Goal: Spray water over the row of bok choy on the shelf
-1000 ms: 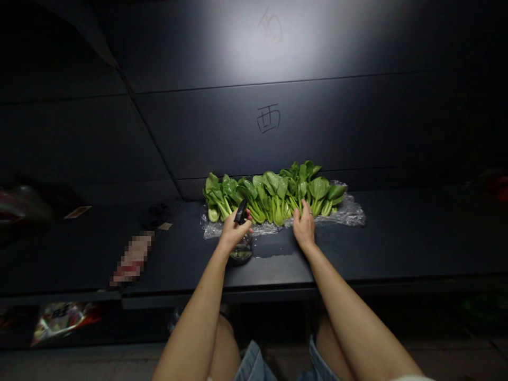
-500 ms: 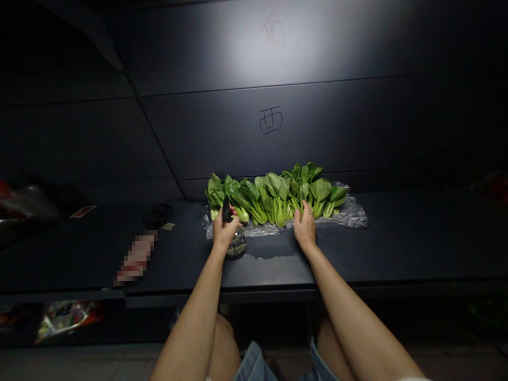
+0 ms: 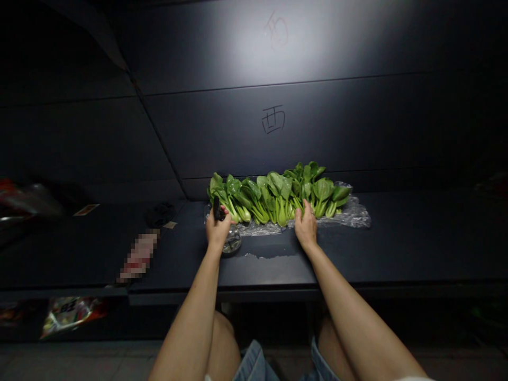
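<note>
My left hand (image 3: 216, 233) is wrapped round the neck of a spray bottle (image 3: 233, 241) with a black trigger head and a clear round body. The bottle is at the left end of a row of green bok choy (image 3: 273, 193), leaves toward the back panel and pale stems toward me. Crinkled clear plastic film (image 3: 357, 214) lies beneath the greens. My right hand (image 3: 305, 227) is at the front of the row, right of its middle, thumb apart and fingers stretched toward the stems. Whether its fingertips touch them I cannot tell.
The dark shelf (image 3: 416, 243) has a wet patch (image 3: 270, 248) in front of the greens. To the left lie a dark crumpled item (image 3: 159, 213), a small card (image 3: 170, 225) and a pixelated item (image 3: 139, 256). A printed packet (image 3: 69, 315) sits on the lower level.
My left hand has moved slightly left with the spray bottle, away from the leftmost stems. My right hand stays nearly in place, and the view has shifted a little.
</note>
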`<control>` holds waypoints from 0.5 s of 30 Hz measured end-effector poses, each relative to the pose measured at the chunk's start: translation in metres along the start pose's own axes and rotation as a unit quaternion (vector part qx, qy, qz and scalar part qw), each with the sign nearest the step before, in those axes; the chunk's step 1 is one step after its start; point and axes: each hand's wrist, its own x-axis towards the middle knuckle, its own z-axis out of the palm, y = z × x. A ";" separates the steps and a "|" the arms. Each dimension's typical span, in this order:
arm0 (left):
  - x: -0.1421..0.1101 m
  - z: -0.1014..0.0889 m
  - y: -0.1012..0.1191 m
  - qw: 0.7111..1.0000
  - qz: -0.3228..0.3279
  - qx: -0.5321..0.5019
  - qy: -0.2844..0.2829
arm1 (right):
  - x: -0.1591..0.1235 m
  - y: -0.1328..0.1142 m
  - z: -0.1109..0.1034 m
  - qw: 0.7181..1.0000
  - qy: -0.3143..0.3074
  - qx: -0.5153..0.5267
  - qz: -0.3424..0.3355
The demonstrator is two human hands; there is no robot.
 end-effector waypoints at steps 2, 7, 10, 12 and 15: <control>0.002 -0.001 -0.002 1.000 0.000 0.000 0.010 | 0.000 -0.001 -0.001 1.000 0.000 0.001 -0.004; 0.007 -0.006 -0.007 0.999 0.003 0.016 0.030 | 0.000 -0.004 -0.001 1.000 -0.009 -0.002 0.003; 0.007 -0.009 -0.008 0.999 0.002 0.023 0.037 | 0.000 -0.007 -0.001 1.000 -0.012 -0.001 0.003; 0.007 -0.010 -0.008 0.999 -0.003 0.029 0.039 | -0.001 -0.009 0.001 1.000 -0.010 0.003 -0.002; 0.008 -0.013 -0.007 0.999 -0.013 0.032 0.043 | -0.002 -0.011 0.003 1.000 -0.009 0.007 -0.010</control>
